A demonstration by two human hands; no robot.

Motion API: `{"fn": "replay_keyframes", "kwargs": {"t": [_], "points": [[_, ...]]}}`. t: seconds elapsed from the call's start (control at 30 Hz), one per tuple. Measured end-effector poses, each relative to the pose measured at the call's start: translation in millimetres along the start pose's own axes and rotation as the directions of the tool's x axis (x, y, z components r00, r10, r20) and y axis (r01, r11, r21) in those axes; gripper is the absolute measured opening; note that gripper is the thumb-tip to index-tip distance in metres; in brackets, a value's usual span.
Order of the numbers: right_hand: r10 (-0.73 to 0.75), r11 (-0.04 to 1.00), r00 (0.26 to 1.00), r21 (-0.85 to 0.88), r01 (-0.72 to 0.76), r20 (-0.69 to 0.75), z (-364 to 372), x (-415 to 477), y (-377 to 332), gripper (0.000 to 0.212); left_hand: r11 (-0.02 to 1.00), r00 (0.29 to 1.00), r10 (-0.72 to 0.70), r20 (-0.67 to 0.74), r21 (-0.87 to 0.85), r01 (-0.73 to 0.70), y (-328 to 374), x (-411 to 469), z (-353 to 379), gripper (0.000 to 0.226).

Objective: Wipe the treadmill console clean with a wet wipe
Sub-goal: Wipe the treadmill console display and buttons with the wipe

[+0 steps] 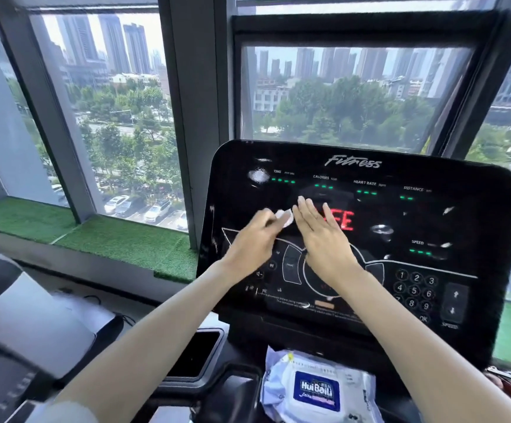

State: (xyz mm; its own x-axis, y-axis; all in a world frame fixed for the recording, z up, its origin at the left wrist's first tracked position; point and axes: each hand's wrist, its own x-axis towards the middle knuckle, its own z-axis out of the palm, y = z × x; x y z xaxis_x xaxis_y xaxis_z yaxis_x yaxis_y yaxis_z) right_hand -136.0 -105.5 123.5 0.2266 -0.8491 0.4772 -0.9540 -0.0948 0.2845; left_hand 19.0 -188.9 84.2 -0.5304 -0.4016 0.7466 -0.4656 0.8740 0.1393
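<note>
Both arms were stretched forward; the left hand [252,242] pinched a wet wipe [285,217], the right hand [324,236] lay flat, fingers [308,210] straight.

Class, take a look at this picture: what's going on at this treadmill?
A person is cleaning a glossy black treadmill console. Their left grip pinches a small white wet wipe near its middle. The right grip is flat, fingers straight, beside it, partly covering the red letters. Whitish smears show at upper left and right. A white-and-blue soft pack of wipes lies below the console.
</note>
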Motion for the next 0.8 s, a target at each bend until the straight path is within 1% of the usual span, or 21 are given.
{"fn": "replay_keyframes", "kwargs": {"t": [0.03,0.07,0.1,0.17,0.2,0.23,0.27,0.3,0.33,0.37,0.4,0.43,0.47,0.53,0.57,0.6,0.63,0.7,0.73,0.77,0.8], "points": [[-0.015,1.000,1.000,0.019,0.015,0.000,-1.7,-0.3,3.2,0.076,1.000,1.000,-0.025,-0.007,-0.017,0.025,-6.1,6.3,-5.2,0.050],[-0.027,0.999,1.000,0.034,0.027,-0.008,-4.1,-0.1,6.1,0.076,0.994,0.991,-0.109,-0.075,-0.032,0.107,-10.9,17.0,-12.0,0.048],[-0.038,0.998,0.999,0.047,0.039,-0.025,-6.1,0.7,8.2,0.076,0.968,0.954,-0.250,-0.167,-0.075,0.240,-12.3,31.0,-19.9,0.045],[-0.037,0.996,0.998,0.075,0.040,-0.046,-8.3,1.6,9.1,0.078,0.840,0.776,-0.542,-0.321,-0.174,0.515,-7.8,56.7,-27.4,0.042],[-0.012,0.995,0.999,0.095,0.017,-0.053,-9.1,0.3,8.5,0.079,0.803,0.721,-0.593,-0.359,-0.193,0.565,-0.2,64.4,-25.7,0.043],[0.029,0.993,0.997,0.118,-0.021,-0.066,-9.9,-3.0,8.1,0.080,0.822,0.741,-0.563,-0.366,-0.160,0.546,9.8,68.4,-20.7,0.045],[0.075,0.988,0.993,0.144,-0.062,-0.087,-10.2,-8.0,8.2,0.081,0.884,0.828,-0.459,-0.321,-0.076,0.461,20.6,66.3,-12.9,0.047],[0.112,0.982,0.988,0.167,-0.093,-0.105,-9.3,-14.8,9.3,0.081,0.956,0.932,-0.284,-0.223,0.008,0.293,29.9,58.7,-5.4,0.049],[0.132,0.978,0.984,0.176,-0.110,-0.119,-8.4,-22.3,12.2,0.081,0.993,0.990,-0.096,-0.108,0.066,0.103,34.8,51.0,-1.1,0.050],[0.139,0.979,0.982,0.168,-0.117,-0.126,-8.7,-30.2,16.5,0.082,0.998,1.000,0.021,-0.002,0.061,-0.021,33.8,47.7,-2.1,0.050],[0.148,0.980,0.980,0.152,-0.127,-0.136,-9.4,-37.8,21.6,0.081,0.999,0.998,0.043,0.044,0.017,-0.044,28.9,50.3,-6.2,0.049],[0.162,0.980,0.976,0.141,-0.142,-0.147,-9.5,-44.4,27.5,0.080,0.999,1.000,-0.022,-0.002,-0.030,0.022,23.4,57.2,-11.9,0.046],[0.184,0.977,0.971,0.133,-0.165,-0.149,-8.9,-49.4,33.4,0.080,0.988,0.984,-0.145,-0.102,-0.067,0.139,16.8,65.9,-17.9,0.044],[0.229,0.969,0.966,0.126,-0.214,-0.123,-7.0,-55.6,42.4,0.084,0.908,0.856,-0.418,-0.304,-0.130,0.398,7.7,77.8,-23.0,0.040],[0.242,0.965,0.964,0.128,-0.228,-0.108,-6.2,-57.1,44.8,0.088,0.881,0.808,-0.473,-0.353,-0.150,0.450,10.3,78.7,-18.1,0.039],[0.246,0.964,0.964,0.127,-0.233,-0.100,-5.4,-57.5,46.0,0.091,0.889,0.814,-0.455,-0.361,-0.140,0.435,18.0,77.1,-10.5,0.039],[0.241,0.966,0.965,0.119,-0.229,-0.098,-4.3,-57.4,46.5,0.091,0.924,0.864,-0.380,-0.330,-0.103,0.367,29.0,73.1,-1.0,0.041],[0.224,0.973,0.969,0.085,-0.216,-0.105,-2.5,-56.9,45.5,0.087,0.991,0.973,-0.131,-0.192,-0.039,0.126,46.5,60.8,14.1,0.044],[0.216,0.976,0.970,0.067,-0.210,-0.111,-1.8,-56.8,45.2,0.085,0.999,0.990,-0.044,-0.131,-0.031,0.040,47.3,58.3,15.9,0.043],[0.209,0.977,0.971,0.055,-0.204,-0.113,-1.3,-57.0,45.2,0.084,1.000,0.994,-0.014,-0.104,-0.028,0.011,43.6,60.0,13.0,0.042],[0.204,0.979,0.973,0.048,-0.199,-0.111,-0.7,-57.1,45.4,0.084,0.999,0.991,-0.035,-0.128,-0.034,0.031,37.2,64.4,8.2,0.039]]}}
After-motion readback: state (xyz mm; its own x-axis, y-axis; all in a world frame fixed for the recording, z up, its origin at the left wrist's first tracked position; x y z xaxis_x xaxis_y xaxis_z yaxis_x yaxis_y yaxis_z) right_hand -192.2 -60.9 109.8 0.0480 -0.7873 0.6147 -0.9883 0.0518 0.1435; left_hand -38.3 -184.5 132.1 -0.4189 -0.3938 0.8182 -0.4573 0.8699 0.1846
